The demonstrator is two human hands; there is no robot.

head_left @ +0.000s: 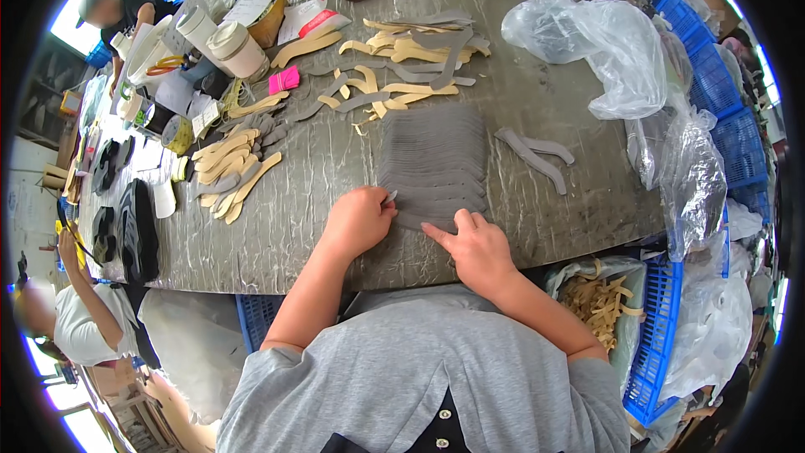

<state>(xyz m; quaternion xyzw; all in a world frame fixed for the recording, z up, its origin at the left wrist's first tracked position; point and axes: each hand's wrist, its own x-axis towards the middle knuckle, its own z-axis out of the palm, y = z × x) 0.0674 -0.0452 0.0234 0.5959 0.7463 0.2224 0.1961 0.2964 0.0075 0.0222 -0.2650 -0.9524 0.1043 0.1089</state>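
Several dark grey curved strips (433, 151) lie overlapped in a neat row in front of me, running away from my body. My left hand (360, 220) is closed at the near left corner of the row, thumb and fingers pinched together. A small pale bit shows at its fingertips; I cannot tell what it is. On the near edge of the closest strip rests the outstretched index finger of my right hand (480, 253). Its other fingers are partly curled, and it holds nothing visible. Two loose grey strips (537, 158) lie to the right of the row.
Beige and grey strips lie in piles (235, 164) at left and beyond the row. Jars (237, 49) stand at far left, near black sandals (137, 231). Clear plastic bags (587, 42) lie at right, beside blue crates (658, 335). Other people are at the left.
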